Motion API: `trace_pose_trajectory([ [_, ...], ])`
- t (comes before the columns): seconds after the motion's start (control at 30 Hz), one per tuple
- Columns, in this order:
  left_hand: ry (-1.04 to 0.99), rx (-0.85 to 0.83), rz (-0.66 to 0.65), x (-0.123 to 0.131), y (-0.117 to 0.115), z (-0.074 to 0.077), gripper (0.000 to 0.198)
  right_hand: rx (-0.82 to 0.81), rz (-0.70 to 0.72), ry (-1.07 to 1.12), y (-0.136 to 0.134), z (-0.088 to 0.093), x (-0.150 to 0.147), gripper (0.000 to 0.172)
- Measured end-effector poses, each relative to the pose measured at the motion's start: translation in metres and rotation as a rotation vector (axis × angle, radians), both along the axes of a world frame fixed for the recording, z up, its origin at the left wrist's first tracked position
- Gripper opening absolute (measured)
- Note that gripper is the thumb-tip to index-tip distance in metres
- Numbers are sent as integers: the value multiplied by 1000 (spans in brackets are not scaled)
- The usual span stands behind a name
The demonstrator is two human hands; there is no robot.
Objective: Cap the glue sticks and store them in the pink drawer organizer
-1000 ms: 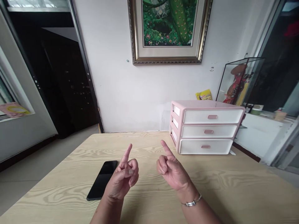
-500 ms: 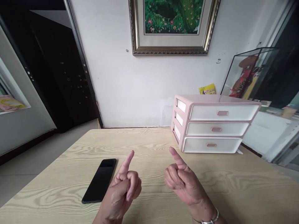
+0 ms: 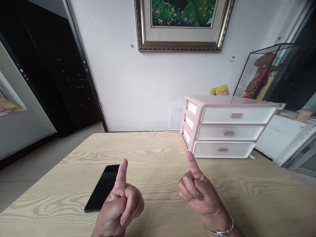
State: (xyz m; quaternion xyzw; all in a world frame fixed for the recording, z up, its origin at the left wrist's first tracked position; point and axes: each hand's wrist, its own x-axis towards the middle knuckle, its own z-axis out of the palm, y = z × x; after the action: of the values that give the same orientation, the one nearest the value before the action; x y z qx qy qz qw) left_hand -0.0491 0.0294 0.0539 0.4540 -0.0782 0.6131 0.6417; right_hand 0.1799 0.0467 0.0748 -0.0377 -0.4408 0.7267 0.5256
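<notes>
My left hand point(image 3: 122, 200) is raised over the near part of the table point(image 3: 153, 171), its index finger pointing up and the other fingers curled into the palm. Nothing is in it. Behind it and partly covered by it lies a black smartphone point(image 3: 100, 192), screen dark. My right hand point(image 3: 198, 192), with a silver bracelet point(image 3: 223, 231) at the wrist, makes the same shape and is empty too. Its index fingertip appears just in front of the lower left corner of a pink and white drawer unit point(image 3: 225, 133), whose three drawers are all closed.
The wooden table reaches back to a white wall point(image 3: 143, 89) with a framed picture point(image 3: 181, 46). Behind the drawer unit a yellow packet point(image 3: 219, 90) shows. A glass case point(image 3: 259, 70) stands at the right, a dark doorway point(image 3: 56, 79) at the left.
My left hand has shifted left, its finger turning more upright and now overlapping the phone. My right hand has moved slightly right. The view has tilted down a little.
</notes>
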Motion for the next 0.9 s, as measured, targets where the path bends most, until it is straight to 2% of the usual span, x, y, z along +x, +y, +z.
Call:
trace_pose_trajectory([
  [0.33,22,-61,-7,-2,1,-2,83,0,4,-1,3,-6,0,59],
  [0.9,42,-62,-15,-4,2,-5,85,14,-30,-25,0,-4,1,59],
])
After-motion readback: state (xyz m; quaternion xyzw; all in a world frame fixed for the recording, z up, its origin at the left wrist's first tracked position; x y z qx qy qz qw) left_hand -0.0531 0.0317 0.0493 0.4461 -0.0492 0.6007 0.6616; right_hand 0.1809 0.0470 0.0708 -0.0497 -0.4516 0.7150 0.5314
